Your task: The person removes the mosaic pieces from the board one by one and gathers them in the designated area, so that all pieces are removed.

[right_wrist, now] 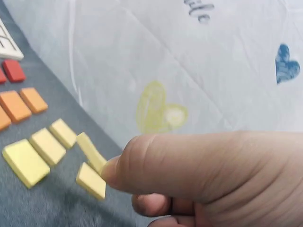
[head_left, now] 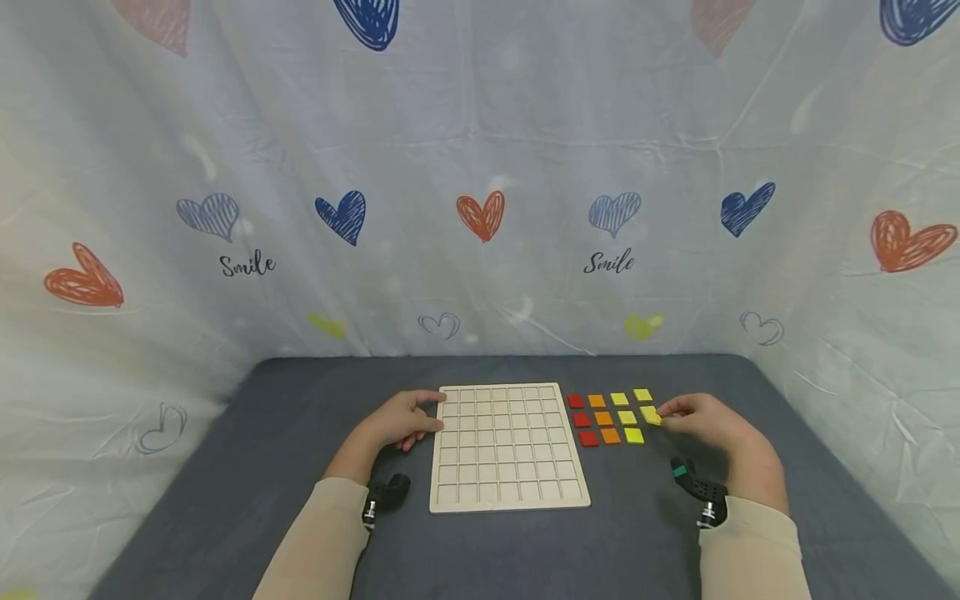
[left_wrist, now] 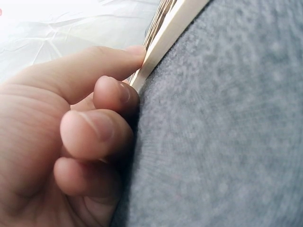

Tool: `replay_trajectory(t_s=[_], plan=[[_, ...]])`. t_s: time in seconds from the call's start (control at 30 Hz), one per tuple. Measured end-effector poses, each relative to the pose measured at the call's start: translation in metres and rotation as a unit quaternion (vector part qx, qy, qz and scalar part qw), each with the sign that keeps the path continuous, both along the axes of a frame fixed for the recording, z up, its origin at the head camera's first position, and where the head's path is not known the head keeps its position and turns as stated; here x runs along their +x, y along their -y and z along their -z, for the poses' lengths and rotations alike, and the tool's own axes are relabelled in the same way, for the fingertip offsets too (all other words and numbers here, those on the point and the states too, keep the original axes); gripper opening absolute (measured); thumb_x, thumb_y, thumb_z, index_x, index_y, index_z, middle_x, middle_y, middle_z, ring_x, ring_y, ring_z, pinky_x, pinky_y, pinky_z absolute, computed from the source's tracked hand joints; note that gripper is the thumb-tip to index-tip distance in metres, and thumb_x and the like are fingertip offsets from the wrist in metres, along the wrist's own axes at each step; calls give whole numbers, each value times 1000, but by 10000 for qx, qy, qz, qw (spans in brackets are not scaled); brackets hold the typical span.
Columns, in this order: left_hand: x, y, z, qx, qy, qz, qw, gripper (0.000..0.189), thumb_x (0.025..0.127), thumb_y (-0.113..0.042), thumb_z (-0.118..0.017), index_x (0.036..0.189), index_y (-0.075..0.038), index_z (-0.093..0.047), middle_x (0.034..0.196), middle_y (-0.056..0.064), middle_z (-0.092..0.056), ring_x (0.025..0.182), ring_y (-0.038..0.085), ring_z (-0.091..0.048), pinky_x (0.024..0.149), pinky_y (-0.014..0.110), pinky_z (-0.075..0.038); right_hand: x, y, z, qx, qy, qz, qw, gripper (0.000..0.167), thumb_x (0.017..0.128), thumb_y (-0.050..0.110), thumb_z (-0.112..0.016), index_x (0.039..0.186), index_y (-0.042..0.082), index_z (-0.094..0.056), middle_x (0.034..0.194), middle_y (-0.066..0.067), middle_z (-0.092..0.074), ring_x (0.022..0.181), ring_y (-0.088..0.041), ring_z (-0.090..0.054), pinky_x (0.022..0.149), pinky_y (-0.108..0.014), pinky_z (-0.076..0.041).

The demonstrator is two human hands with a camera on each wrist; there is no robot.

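Observation:
A pale wooden board [head_left: 511, 505] with a grid of square recesses lies flat on the table. My left hand [head_left: 408, 421] is at its upper left edge, thumb and forefinger touching the rim. In the left wrist view, one digit meets the board's side [left_wrist: 163, 45] while the other fingers bend loosely below. Between thumb and fingers of my right hand [head_left: 705, 421], a small yellow square tile [right_wrist: 91, 150] is pinched by its edge and tilted. Another yellow tile [right_wrist: 91, 180] lies right beneath it. The right-hand fingers are partly hidden behind the thumb in the right wrist view.
Right of the board stand columns of red tiles [head_left: 582, 420], orange tiles [head_left: 603, 418] and yellow tiles [head_left: 627, 417]. A dark grey cloth [head_left: 510, 554] covers the table. Behind it hangs a white curtain [head_left: 405, 283] printed with hearts. Each wrist wears a black camera mount.

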State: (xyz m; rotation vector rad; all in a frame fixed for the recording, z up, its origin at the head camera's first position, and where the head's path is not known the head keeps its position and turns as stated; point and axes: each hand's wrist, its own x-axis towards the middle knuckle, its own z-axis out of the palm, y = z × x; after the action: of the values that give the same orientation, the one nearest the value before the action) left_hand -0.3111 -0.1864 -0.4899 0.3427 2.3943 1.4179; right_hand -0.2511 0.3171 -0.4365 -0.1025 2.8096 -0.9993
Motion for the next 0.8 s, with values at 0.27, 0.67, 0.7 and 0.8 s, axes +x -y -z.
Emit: replay_trajectory(t_s=[0.27, 0.67, 0.7, 0.8], plan=[[0, -2, -1, -31, 1, -25, 10000, 64, 93, -17, -78, 152, -12, -52, 58, 4, -57, 38, 12, -42, 39, 27, -40, -3, -13, 17, 51, 236, 155, 9996, 30, 97, 16, -67, 114, -8, -71, 114, -22, -67, 103, -35, -61, 90, -56, -49], [-2, -1, 2, -65, -17, -40, 10000, 65, 93, -18, -78, 152, -12, -51, 58, 4, -57, 38, 13, -42, 39, 28, -40, -8, -11, 29, 93, 199, 398, 9990, 26, 91, 13, -71, 113, -1, -69, 97, -10, -60, 88, -27, -52, 74, -40, -41], [-3, 0, 4, -86, -12, -55, 9999, 65, 93, -18, -78, 152, -12, -51, 58, 4, -57, 38, 13, -42, 39, 28, -40, -8, -10, 29, 86, 212, 397, 9990, 26, 91, 13, -71, 113, -1, -68, 96, -10, -60, 87, -27, -52, 73, -40, -41], [-3, 3, 9, -146, 2, -124, 9998, 65, 93, -19, -79, 151, -14, -52, 58, 5, -57, 38, 13, -42, 39, 27, -40, -6, -7, 28, 27, 262, 409, 9988, 27, 91, 12, -72, 114, -2, -68, 96, -10, -61, 87, -27, -53, 74, -39, -42]])
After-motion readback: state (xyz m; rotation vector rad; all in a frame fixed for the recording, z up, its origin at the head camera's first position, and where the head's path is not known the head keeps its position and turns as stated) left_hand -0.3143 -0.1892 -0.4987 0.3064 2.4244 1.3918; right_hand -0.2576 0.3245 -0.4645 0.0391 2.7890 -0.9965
